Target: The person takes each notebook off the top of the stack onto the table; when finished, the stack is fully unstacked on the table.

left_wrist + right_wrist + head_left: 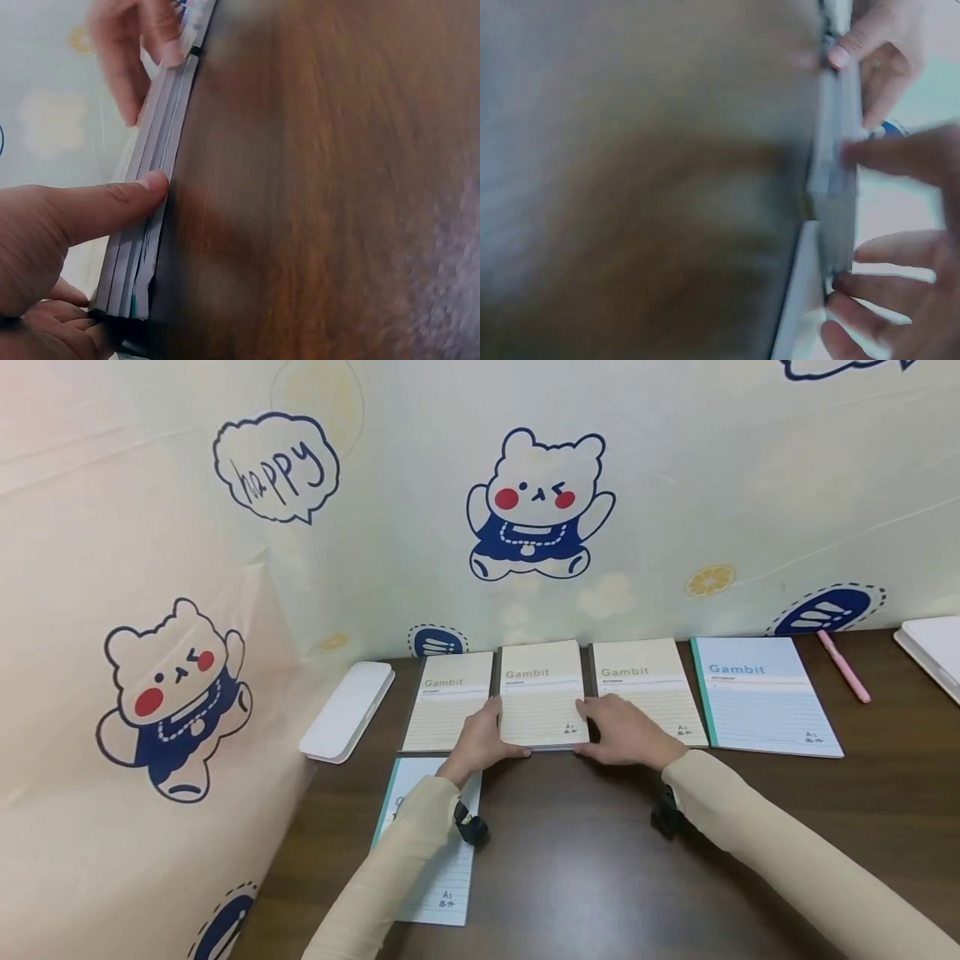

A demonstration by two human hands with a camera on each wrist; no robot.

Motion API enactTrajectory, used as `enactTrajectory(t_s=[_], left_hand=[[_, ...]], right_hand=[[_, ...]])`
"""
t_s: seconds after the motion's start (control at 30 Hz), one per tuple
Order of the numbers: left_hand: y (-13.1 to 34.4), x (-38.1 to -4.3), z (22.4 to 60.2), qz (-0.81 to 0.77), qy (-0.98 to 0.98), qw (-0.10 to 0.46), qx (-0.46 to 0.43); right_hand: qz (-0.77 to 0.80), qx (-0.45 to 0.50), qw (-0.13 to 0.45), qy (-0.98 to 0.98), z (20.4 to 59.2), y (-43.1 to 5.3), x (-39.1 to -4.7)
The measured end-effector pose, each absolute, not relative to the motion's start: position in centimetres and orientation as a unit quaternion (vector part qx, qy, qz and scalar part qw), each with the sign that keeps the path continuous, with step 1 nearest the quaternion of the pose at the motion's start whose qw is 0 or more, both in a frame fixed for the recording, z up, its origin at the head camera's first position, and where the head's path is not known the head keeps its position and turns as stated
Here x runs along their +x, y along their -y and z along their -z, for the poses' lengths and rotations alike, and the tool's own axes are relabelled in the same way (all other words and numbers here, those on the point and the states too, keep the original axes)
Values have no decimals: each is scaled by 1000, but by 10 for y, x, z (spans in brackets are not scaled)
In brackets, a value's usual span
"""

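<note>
So there's a dark wooden table (570, 843), and the Gambit notebook stack (543, 693) sits on it with a cream Gambit notebook on each side (left one (446, 710), right one (637, 664)). A blue Gambit notebook (772, 702) lies farther right of the stack, and a white case (348, 710) farther left. Left hand (483, 739) and right hand (626, 731) grip the stack's near corners, thumbs on the front edge. Pink pen (843, 667)'s way off to its right. Looks like squaring-up to me; next move probably calls for even pressure from both sides.
</note>
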State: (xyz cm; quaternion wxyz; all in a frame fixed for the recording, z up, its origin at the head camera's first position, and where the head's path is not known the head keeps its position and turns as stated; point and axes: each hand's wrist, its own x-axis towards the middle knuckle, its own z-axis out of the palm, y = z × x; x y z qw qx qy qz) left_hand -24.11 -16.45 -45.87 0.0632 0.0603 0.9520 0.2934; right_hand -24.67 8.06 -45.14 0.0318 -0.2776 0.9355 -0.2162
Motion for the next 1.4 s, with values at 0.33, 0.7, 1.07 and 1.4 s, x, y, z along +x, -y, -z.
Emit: enactTrajectory(t_s=[0.33, 0.7, 1.07, 1.4], left_hand=[[163, -240, 462, -302, -950, 64, 48], [159, -242, 466, -301, -949, 78, 53], [162, -242, 466, -295, -948, 100, 63], [170, -244, 458, -304, -947, 90, 55]], right_hand=[[287, -116, 49, -950, 445, -47, -269], [421, -59, 102, -899, 438, -76, -279], [506, -14, 92, -858, 421, -137, -215], [643, -13, 172, -746, 436, -121, -77]])
